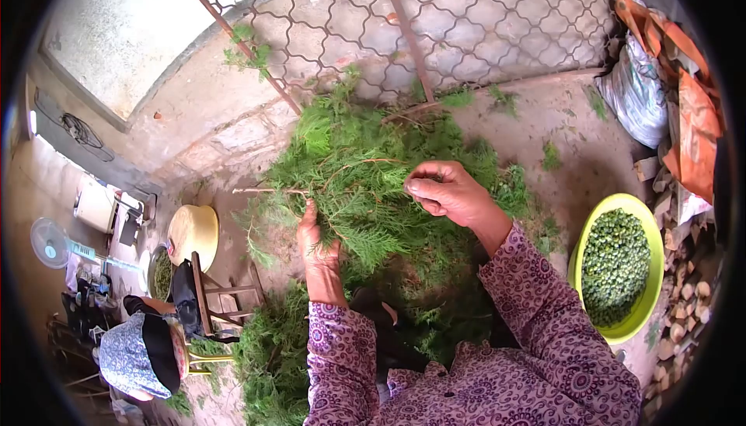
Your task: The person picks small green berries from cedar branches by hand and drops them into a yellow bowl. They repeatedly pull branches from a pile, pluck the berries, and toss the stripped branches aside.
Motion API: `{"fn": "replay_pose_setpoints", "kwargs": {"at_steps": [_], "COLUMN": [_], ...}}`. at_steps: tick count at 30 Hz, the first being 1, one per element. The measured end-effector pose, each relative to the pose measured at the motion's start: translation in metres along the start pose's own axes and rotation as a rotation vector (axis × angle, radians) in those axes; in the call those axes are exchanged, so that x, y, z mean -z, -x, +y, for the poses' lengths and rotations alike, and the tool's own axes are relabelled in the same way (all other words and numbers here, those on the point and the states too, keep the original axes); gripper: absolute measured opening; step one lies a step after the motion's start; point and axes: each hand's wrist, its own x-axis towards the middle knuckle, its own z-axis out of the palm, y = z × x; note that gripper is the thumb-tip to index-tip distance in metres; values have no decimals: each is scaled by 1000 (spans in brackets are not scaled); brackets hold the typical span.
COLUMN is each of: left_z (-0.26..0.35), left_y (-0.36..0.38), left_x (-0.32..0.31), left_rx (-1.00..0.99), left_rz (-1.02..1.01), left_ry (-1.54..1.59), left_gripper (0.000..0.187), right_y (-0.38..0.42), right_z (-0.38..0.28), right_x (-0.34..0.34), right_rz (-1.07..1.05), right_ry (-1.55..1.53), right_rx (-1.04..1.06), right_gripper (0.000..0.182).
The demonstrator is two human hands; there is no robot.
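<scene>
My left hand (pixel 317 247) is closed on a leafy evergreen branch (pixel 365 224), thumb up against its stem. The bare, woody end of the branch sticks out to the left, and its flat green sprays spread to the right. Just past those sprays, my right hand (pixel 451 193) is closed with thumb and fingers curled together; whatever is in them is too small or hidden to name. Beneath and beyond both hands lies a large heap of cut evergreen branches (pixel 435 142). To the right stands a yellow-green basin (pixel 577 271) holding many small round green pieces.
A metal lattice (pixel 482 22) leans behind the heap. At right are a white sack (pixel 633 92), orange sheeting (pixel 694 135) and stacked firewood (pixel 684 309). At left, another person (pixel 136 352) sits near a wooden stool (pixel 221 302), an upturned yellow tub (pixel 196 232) and a fan (pixel 50 243).
</scene>
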Motion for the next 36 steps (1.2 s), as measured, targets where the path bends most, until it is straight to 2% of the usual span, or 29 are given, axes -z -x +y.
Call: {"fn": "replay_pose_setpoints", "kwargs": {"at_steps": [5,7,8,10,13,18,21,23,24,26,27,29,34,36], "left_z": [2,1,0,3,5,3,3,5,5,5,6,6,4,3], "left_y": [8,6,6,9,9,7,8,10,10,10,10,12,7,8], "left_x": [-12,-11,-10,-11,-10,-7,-7,-7,-7,-7,-8,-8,-1,-2], "left_rx": [-22,-50,-77,-54,-50,-97,-95,-75,-75,-89,-90,-97,-73,-85], "left_rz": [117,121,126,108,93,134,133,145,145,113,112,104,123,145], "left_ry": [-169,-181,-194,-230,-293,-332,-288,-323,-323,-318,-318,-362,-394,-394], "left_gripper": [27,28,29,30,33,36,36,34,34,33,33,33,32,32], "right_y": [-4,-7,-6,-4,-4,-15,-18,-12,-11,-10,-10,-10,-8,-5], "right_z": [5,11,13,13,14,29,33,18,13,7,5,4,2,5], "right_x": [5,8,7,4,1,8,15,11,10,9,9,10,10,10], "right_rz": [49,225,227,295,299,327,270,250,250,174,174,209,221,53], "right_ry": [165,640,640,990,1134,985,814,946,946,519,519,74,-67,-11], "right_rx": [38,342,341,348,392,417,471,216,216,-33,-33,-159,-157,-155], "right_gripper": [14,27,27,34,34,25,20,15,15,15,15,14,17,16]}}
